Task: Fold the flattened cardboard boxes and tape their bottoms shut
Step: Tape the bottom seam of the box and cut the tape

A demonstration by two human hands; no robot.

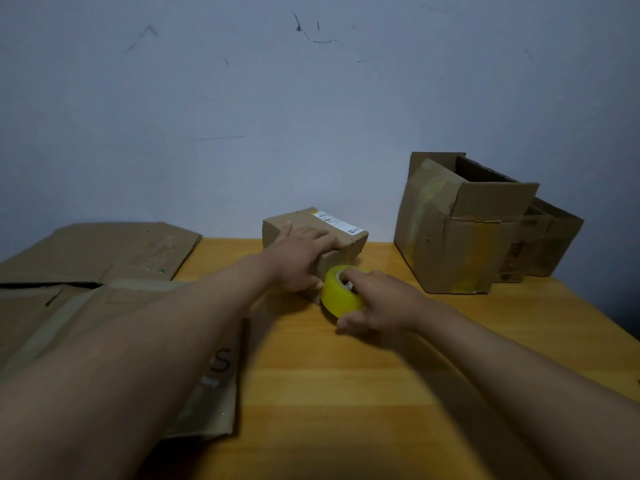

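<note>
Two hands busy: your left hand (300, 261) lies flat, steadying the light small cardboard box (313, 237); your right hand (375, 301) pinches the slick yellow tape roll (339, 293) through its core.

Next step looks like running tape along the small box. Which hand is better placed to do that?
Probably the right hand: it already grips the yellow tape roll, a finger through its core, against the small box. The left hand lies on the box, steadying it.

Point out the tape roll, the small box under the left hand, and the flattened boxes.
tape roll (337, 299): head view, yellow outer band.
small box (311, 221): head view, top face.
flattened boxes (104, 251): head view, top sheet.
</note>
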